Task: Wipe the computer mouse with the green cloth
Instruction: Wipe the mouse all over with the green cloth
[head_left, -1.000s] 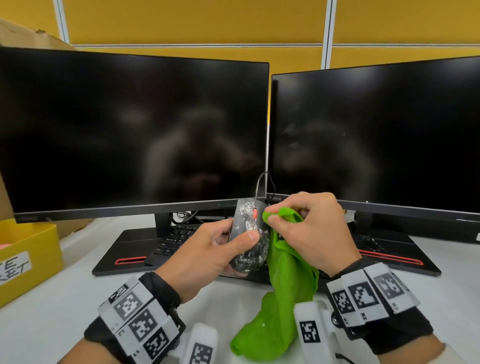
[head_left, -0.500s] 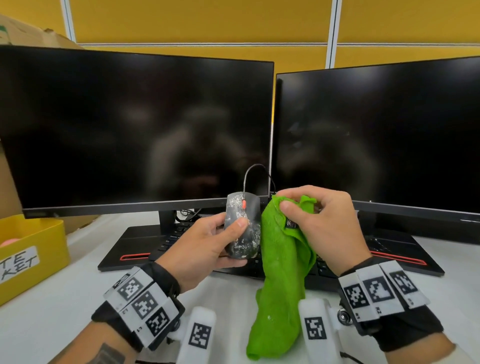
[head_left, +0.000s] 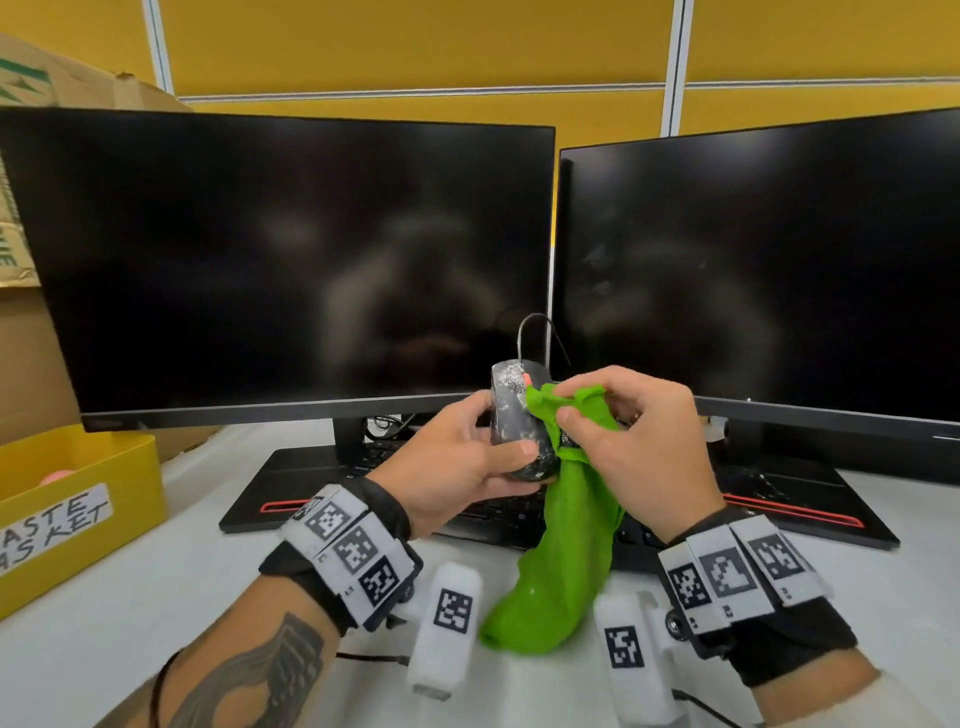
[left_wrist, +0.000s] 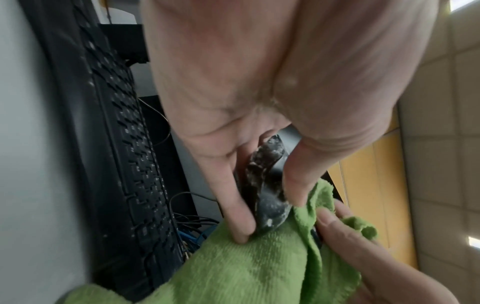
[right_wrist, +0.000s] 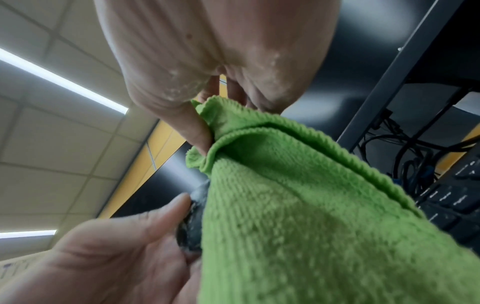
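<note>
My left hand (head_left: 467, 462) grips a black wired computer mouse (head_left: 511, 421) smeared with white residue, holding it upright above the keyboard. The thumb lies on its near side and the fingers curl behind. My right hand (head_left: 639, 436) pinches the top of a green cloth (head_left: 566, 561) and presses it against the mouse's right side. The cloth's tail hangs down to the desk. In the left wrist view the mouse (left_wrist: 265, 185) sits between thumb and fingers with the cloth (left_wrist: 254, 267) bunched at its end. In the right wrist view the cloth (right_wrist: 311, 216) hides most of the mouse (right_wrist: 193, 230).
Two dark monitors (head_left: 291, 270) (head_left: 769, 270) stand close behind the hands. A black keyboard (head_left: 675, 504) with red trim lies under them. A yellow basket (head_left: 78, 493) labelled as a waste basket sits at the left edge. Cardboard boxes (head_left: 31, 156) rise at far left.
The mouse stayed raised in my left hand and turned more edge-on. My right hand brought the cloth's top back against the mouse's right side after having pulled slightly away.
</note>
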